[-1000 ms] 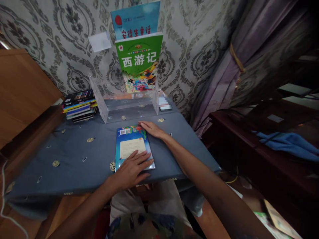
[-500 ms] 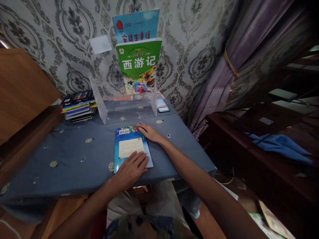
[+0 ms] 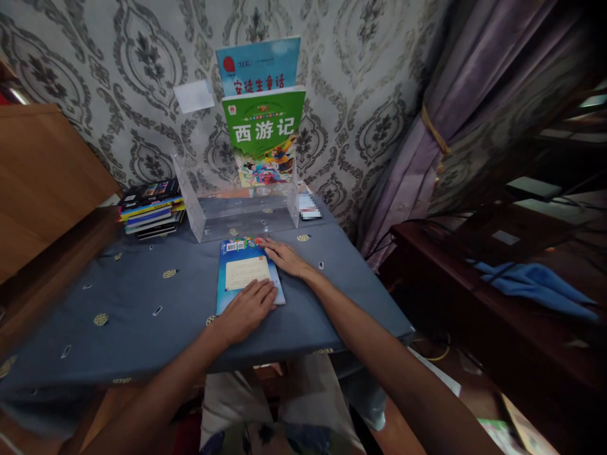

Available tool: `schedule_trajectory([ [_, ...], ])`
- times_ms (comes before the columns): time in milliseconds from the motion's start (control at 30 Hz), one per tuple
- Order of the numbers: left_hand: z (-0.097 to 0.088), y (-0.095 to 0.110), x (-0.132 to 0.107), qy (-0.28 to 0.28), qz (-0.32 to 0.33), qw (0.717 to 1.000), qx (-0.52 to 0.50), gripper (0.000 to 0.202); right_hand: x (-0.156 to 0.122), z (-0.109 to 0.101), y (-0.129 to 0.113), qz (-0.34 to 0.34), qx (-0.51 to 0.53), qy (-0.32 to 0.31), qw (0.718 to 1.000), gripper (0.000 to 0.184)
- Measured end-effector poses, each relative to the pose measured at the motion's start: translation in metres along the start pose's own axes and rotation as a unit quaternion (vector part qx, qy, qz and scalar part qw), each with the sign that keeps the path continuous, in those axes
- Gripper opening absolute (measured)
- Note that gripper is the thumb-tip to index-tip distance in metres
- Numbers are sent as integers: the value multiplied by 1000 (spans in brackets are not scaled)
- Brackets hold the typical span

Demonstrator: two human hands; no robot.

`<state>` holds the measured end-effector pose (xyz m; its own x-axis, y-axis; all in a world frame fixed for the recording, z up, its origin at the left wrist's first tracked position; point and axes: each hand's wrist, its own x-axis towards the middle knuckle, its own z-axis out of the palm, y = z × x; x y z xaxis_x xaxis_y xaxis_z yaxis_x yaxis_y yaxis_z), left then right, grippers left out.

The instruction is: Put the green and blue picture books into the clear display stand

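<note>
A blue book [image 3: 247, 273] lies flat on the table, its cover with a barcode and a cream text panel facing up. Across its lower right part rests my left hand [image 3: 250, 306], palm down with the fingers stretched out. My right hand [image 3: 283, 256] lies flat at the upper right corner, fingers extended over the edge of the cover. Just beyond the book stands a clear acrylic rack [image 3: 246, 215]. In it a green book [image 3: 265, 136] leans upright in front of a light blue book [image 3: 258, 63].
A stack of books [image 3: 152, 212] sits at the back left of the cloth-covered table [image 3: 128, 303]. Behind the rack's right end lies a small pale item [image 3: 308, 205], partly blurred. A purple curtain [image 3: 412, 170] hangs at right, beside a dark red cabinet [image 3: 474, 316] with a blue cloth [image 3: 531, 284].
The blue book has slid slightly away from me, towards the rack, with both hands still on it. The camera view has tilted up a little.
</note>
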<state>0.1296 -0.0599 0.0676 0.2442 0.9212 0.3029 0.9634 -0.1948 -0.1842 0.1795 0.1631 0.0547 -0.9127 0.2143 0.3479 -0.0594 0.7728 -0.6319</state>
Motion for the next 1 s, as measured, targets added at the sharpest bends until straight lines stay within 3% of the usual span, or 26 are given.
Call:
schedule_trajectory([
  [367,11,-12,5,3,-14,1000,-1,35,-3,-3,-4,13,36,13,999,42],
  [500,6,-11,7,12,-7,1000,-2,33,-4,-3,-7,30,78,13,996,43],
  [633,-2,-8,9,-1,-42,999,-30,27,-8,0,-9,46,144,27,988,51],
  [800,-5,-9,10,19,-69,996,-56,23,-25,-3,-15,55,229,35,971,61],
  [1000,-11,-11,13,24,-111,987,-118,23,-56,-12,-30,78,258,23,963,60],
])
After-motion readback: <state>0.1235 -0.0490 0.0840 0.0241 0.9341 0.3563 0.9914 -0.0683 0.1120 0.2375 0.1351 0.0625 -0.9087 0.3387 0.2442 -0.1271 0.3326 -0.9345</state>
